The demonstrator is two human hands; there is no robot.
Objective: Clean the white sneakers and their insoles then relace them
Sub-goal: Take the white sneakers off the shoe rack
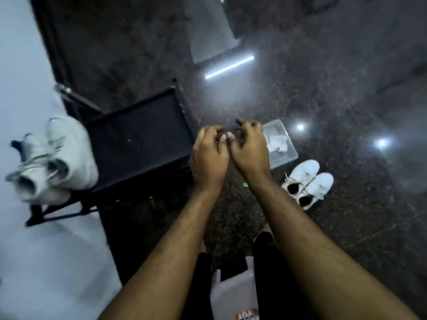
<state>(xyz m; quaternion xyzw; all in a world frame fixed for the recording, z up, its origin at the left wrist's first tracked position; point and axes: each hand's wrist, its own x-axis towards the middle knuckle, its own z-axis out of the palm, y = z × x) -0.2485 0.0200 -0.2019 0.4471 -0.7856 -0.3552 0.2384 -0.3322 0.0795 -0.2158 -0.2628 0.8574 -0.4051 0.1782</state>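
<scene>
Far left: a pair of white sneakers (53,158), blurred, sits on the edge of a black rack (138,144) against a pale wall. Centre: the left hand (208,155) and right hand (250,146) are raised side by side, touching, fingers curled inward; whether they pinch anything cannot be told. Right of the hands: a clear plastic box (280,144) holding something white rests on the dark floor. Just beside it, a second pair of white sneakers (307,183) stands together, laces loose. Bottom centre: a white jug (233,294) between the legs.
</scene>
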